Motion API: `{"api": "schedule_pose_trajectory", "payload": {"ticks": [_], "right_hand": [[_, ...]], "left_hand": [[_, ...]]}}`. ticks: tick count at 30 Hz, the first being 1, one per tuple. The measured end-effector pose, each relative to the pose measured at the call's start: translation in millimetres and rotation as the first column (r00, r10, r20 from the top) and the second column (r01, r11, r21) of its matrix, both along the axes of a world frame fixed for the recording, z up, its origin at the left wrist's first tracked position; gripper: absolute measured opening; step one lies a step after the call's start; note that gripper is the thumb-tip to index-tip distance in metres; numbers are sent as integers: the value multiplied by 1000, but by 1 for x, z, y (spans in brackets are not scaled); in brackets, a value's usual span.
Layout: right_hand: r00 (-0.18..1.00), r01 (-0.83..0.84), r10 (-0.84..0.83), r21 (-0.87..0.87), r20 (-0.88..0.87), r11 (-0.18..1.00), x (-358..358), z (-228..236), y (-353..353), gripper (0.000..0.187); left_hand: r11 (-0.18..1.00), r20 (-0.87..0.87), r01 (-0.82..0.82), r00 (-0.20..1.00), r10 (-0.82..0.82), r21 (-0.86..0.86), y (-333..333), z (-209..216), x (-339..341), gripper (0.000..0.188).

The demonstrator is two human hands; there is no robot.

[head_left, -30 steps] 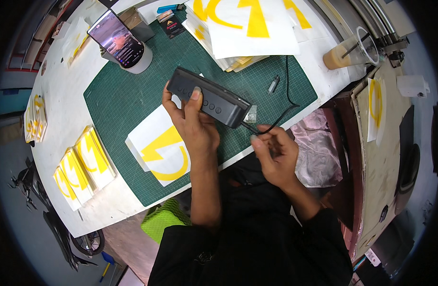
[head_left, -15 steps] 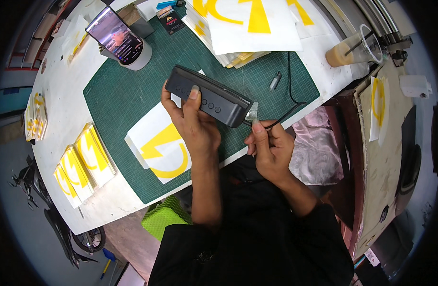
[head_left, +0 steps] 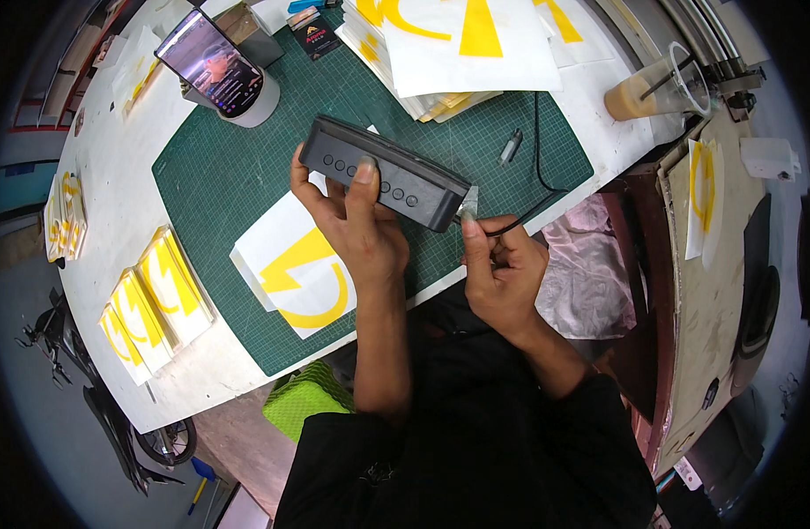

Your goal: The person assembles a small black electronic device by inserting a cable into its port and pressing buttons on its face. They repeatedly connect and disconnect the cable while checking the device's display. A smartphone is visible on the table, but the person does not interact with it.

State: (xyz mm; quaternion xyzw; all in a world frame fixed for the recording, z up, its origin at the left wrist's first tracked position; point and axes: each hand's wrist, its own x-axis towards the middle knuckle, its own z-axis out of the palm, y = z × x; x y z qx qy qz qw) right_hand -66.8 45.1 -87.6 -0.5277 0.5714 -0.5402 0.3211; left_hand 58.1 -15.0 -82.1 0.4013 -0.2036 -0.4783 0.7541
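A black portable speaker (head_left: 378,176) with a row of round buttons is held tilted above the cutting mat. My left hand (head_left: 361,220) grips it from below, thumb on the button face. At its right end hangs a small piece of clear, shiny tape (head_left: 469,201). My right hand (head_left: 506,269) is closed in a pinch by that end, thumb tip at the tape and the black cable (head_left: 520,222) running through the fingers. Exactly what the fingertips press is partly hidden. Beneath the speaker lies a white sheet with a yellow shape (head_left: 304,278).
A green cutting mat (head_left: 211,189) covers much of the white table. On it are a pen-like tool (head_left: 511,147) and a phone (head_left: 213,66) propped on a white cup-like stand (head_left: 257,106). Stacked printed sheets (head_left: 471,75) lie at the back; a drink cup (head_left: 639,95) stands right.
The speaker has tipped slightly, showing its button face more fully. My right hand has shifted a little left and up, its thumb closer to the speaker's end.
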Motion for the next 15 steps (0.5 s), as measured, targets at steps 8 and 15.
{"api": "schedule_pose_trajectory", "payload": {"ticks": [8, 15], "right_hand": [[1000, -14, 14, 41, 10, 999, -5, -3, 2, 13], [931, -176, 83, 238, 356, 955, -10, 5, 2, 15]], "left_hand": [[1000, 15, 29, 999, -29, -1, 1, -6, -1, 69], [997, -30, 70, 997, -71, -10, -4, 0, 4, 65]]}}
